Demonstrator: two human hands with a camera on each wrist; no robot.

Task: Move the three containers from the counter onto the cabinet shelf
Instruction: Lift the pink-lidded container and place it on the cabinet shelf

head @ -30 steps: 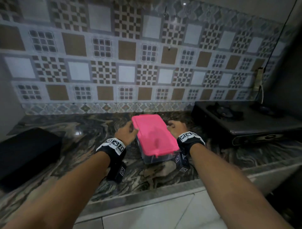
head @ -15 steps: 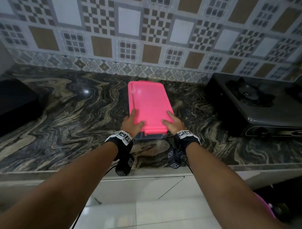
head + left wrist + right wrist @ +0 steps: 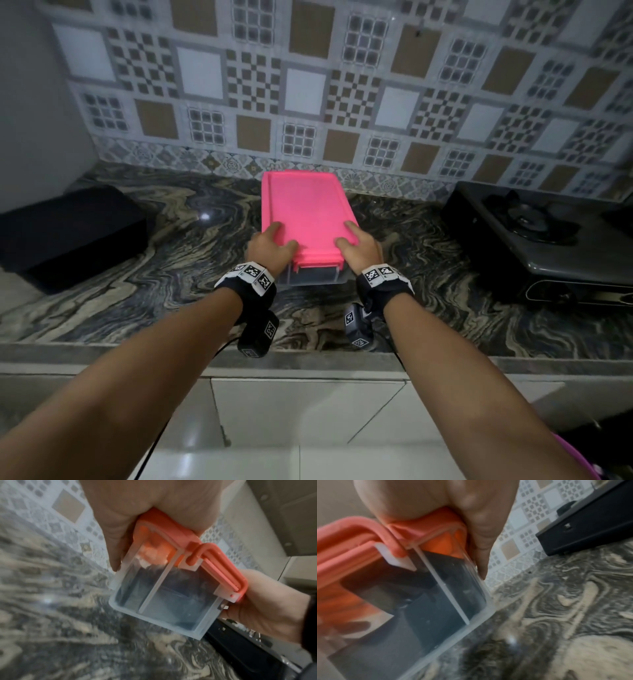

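Observation:
One container (image 3: pixel 305 209), a clear plastic box with a pink lid, points lengthwise at the tiled wall and appears to be held just above the counter (image 3: pixel 171 274). My left hand (image 3: pixel 270 245) grips its near left corner, thumb on the lid. My right hand (image 3: pixel 359 245) grips the near right corner the same way. In the left wrist view the left hand (image 3: pixel 137 507) wraps the lid edge of the box (image 3: pixel 163 601), fingers down the clear side. The right wrist view shows the right hand (image 3: pixel 453 500) likewise on the box (image 3: pixel 419 601). No other container or cabinet shelf is in view.
A black box (image 3: pixel 68 236) sits on the counter at the left. A dark gas stove (image 3: pixel 541 240) stands at the right. The tiled wall (image 3: pixel 308 85) rises right behind the container. White cabinet doors (image 3: pixel 308 411) lie below the counter's front edge.
Both hands have slid from the container's long sides to its near corners. The box has turned from a slant to point straight at the wall.

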